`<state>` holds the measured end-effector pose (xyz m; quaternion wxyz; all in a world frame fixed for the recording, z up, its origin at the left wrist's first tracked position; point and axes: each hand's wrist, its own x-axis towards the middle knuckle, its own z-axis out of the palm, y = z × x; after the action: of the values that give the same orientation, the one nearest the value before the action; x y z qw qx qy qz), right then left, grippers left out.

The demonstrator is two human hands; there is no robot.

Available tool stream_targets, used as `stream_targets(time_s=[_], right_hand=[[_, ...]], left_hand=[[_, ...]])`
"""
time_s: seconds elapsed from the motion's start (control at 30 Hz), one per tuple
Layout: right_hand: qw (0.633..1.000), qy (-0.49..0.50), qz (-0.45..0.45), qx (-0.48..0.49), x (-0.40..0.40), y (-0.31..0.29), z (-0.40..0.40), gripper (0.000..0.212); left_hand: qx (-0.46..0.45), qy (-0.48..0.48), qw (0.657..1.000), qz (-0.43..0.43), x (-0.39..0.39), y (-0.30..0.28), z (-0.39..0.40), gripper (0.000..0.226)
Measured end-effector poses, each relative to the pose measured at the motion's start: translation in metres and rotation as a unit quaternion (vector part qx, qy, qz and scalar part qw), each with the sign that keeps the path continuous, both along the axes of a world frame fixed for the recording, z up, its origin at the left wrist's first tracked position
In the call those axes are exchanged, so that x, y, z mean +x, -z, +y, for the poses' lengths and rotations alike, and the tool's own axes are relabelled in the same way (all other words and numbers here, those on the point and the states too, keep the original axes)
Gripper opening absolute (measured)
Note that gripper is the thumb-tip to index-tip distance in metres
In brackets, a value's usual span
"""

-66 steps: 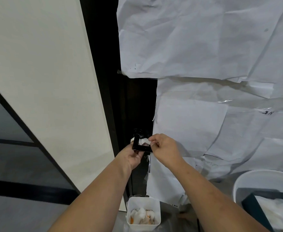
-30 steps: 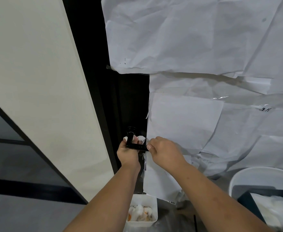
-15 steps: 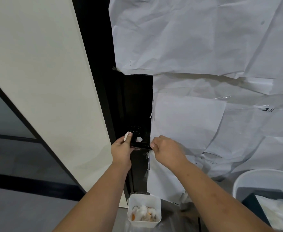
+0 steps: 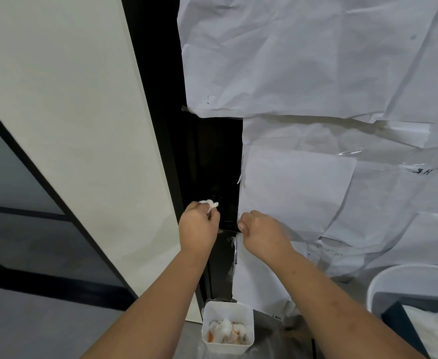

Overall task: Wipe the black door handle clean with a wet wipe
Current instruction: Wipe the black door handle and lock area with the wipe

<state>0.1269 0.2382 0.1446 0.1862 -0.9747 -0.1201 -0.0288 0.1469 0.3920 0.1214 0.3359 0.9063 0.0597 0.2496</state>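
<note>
Left hand (image 4: 198,226) curls round a white wet wipe (image 4: 209,203) at the black door handle (image 4: 228,224); right hand (image 4: 260,233) pinches the handle's end.

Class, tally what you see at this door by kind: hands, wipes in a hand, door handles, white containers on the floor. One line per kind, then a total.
Hands: 2, left hand, right hand
Wet wipe in hand: 1
Black door handle: 1
White containers: 2, small bin, large tub
Total: 6
</note>
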Motion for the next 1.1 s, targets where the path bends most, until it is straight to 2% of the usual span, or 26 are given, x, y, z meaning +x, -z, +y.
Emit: stream_targets(time_s=[0.37, 0.5, 0.67, 0.83, 0.9, 0.93, 1.0, 1.03, 1.07, 1.1], right_hand=[[1.000, 0.012, 0.003, -0.014, -0.001, -0.002, 0.002, 0.020], [1.000, 0.014, 0.004, -0.017, -0.002, -0.002, 0.002, 0.021], [1.000, 0.022, 0.002, -0.012, -0.002, -0.001, 0.003, 0.020], [1.000, 0.028, -0.002, -0.012, -0.003, -0.001, 0.004, 0.020], [1.000, 0.027, 0.002, -0.009, -0.003, -0.001, 0.004, 0.020], [1.000, 0.026, 0.006, -0.006, -0.003, -0.002, 0.004, 0.019], [1.000, 0.024, 0.011, -0.002, -0.003, -0.002, 0.003, 0.019], [1.000, 0.024, 0.012, -0.003, -0.004, -0.002, 0.002, 0.020], [1.000, 0.023, 0.012, -0.007, -0.004, -0.002, 0.001, 0.020], [1.000, 0.023, 0.009, -0.012, -0.004, -0.002, 0.001, 0.020]], left_hand=[[0.178, 0.094, 0.979, 0.031, 0.003, -0.014, 0.007, 0.018], [0.297, 0.139, 0.943, 0.051, 0.005, -0.021, 0.011, 0.023], [0.314, 0.144, 0.937, 0.056, 0.006, -0.031, 0.010, 0.022], [0.366, 0.197, 0.908, 0.052, 0.017, -0.032, 0.016, 0.023], [0.326, 0.194, 0.924, 0.044, 0.017, -0.029, 0.017, 0.023], [0.271, 0.174, 0.946, 0.035, 0.014, -0.024, 0.016, 0.023], [0.116, 0.096, 0.988, 0.028, 0.003, -0.011, 0.017, 0.021], [0.024, 0.062, 0.996, 0.055, -0.002, -0.004, 0.018, 0.026], [-0.087, 0.048, 0.990, 0.104, -0.006, 0.004, 0.020, 0.033], [-0.218, 0.047, 0.963, 0.153, -0.008, 0.010, 0.023, 0.036]])
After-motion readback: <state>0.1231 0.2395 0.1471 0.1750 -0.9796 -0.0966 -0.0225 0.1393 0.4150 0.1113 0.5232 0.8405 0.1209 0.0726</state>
